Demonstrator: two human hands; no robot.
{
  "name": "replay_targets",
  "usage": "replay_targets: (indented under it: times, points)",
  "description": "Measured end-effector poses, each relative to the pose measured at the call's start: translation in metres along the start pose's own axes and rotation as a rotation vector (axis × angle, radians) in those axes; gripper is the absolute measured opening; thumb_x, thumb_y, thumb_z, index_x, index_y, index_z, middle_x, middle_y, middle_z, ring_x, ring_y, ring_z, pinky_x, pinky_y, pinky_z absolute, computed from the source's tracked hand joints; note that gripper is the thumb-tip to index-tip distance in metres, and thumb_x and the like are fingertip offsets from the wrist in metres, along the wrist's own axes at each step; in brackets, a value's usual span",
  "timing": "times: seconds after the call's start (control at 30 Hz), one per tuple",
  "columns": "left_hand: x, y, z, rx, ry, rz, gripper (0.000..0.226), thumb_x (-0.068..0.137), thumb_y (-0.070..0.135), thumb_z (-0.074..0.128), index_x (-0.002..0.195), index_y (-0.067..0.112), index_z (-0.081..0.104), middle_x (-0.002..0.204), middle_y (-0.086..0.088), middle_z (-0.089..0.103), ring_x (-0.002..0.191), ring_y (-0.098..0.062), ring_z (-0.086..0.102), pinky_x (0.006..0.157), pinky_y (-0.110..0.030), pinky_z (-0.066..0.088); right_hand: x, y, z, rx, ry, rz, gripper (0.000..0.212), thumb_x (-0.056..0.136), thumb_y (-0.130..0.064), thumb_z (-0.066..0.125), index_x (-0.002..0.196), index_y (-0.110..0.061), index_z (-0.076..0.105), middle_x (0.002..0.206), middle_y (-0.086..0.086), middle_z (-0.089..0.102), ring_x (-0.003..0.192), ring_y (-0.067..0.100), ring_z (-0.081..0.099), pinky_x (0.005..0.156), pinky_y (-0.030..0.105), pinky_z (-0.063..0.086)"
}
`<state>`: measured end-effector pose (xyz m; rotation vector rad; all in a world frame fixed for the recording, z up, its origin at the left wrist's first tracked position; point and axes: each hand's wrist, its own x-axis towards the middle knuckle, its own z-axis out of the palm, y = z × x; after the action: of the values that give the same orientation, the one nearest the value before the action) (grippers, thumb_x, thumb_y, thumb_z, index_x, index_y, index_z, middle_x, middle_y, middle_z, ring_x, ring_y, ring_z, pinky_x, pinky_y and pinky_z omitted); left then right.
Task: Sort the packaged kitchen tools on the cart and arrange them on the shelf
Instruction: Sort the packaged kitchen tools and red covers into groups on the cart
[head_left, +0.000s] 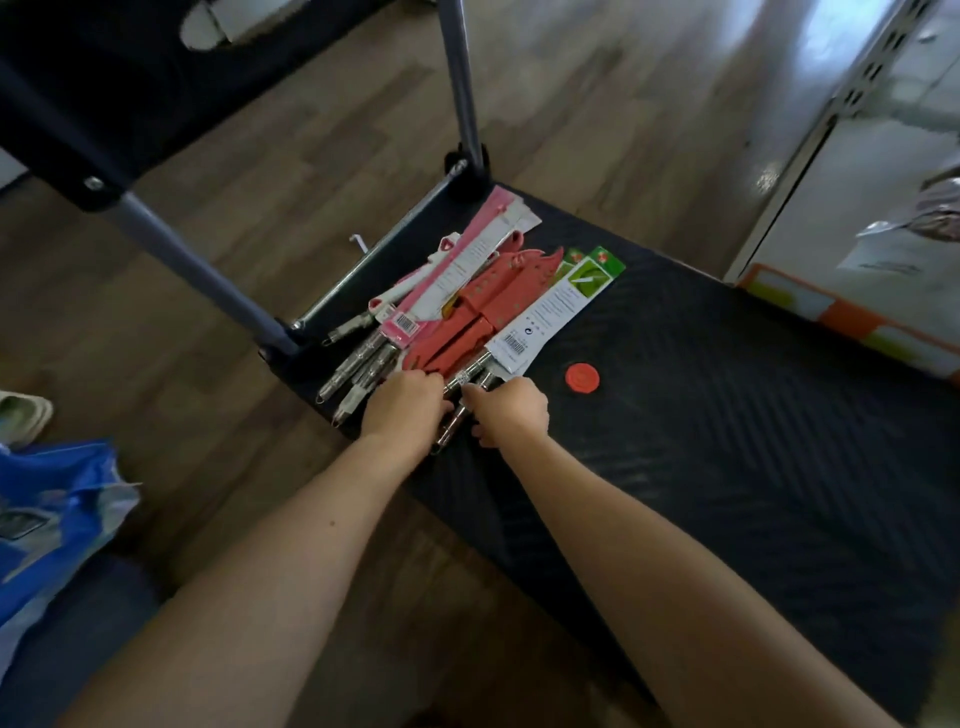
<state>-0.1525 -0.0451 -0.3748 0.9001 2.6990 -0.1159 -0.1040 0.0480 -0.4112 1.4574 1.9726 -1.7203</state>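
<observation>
Pile sitting on the cart (727, 441), sorting looking like it's only just getting going.

Going left to right: pink-carded tools (447, 280) are lying by the cart's post, red tools (483, 306) are sitting in the middle and green-carded tools (561, 306) are lying on the right, all overlapping in one heap. Left hand (405, 410) is curling over the metal handle ends, but I'm not managing to tell if it's actually gripping. Right hand (511, 413) is pinching the green-carded tools' handles. Shelf (821, 208) is standing off to the right, so I'm guessing basically everything is waiting to be shelved. Barcodes are showing on two cards; the other print is coming out too tiny to read.
</observation>
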Motion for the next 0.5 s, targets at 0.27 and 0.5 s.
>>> replay_targets:
  times: [0.27,0.5]
  points:
    - [0.007,0.011,-0.004,-0.247,-0.091,-0.138,0.034,0.087,0.027,0.061,0.11,0.002,0.058,0.109,-0.015,0.061,0.1,-0.031,0.058,0.075,-0.034,0.044,-0.001,0.001,0.004,0.236,0.027,0.103,0.028,0.086,-0.029,0.064,0.082,-0.001,0.063,0.057,0.007,0.06,0.061,0.024,0.067,0.067,0.039,0.06]
    - [-0.001,-0.003,-0.007,-0.249,-0.042,-0.206,0.028,0.087,0.022,0.062,0.11,0.005,0.059,0.11,-0.013,0.061,0.101,-0.031,0.059,0.075,-0.031,0.043,-0.002,-0.008,0.01,-0.222,0.081,-0.148,0.023,0.084,-0.031,0.055,0.078,-0.009,0.055,0.092,0.012,0.067,0.083,0.032,0.068,0.075,0.041,0.057]
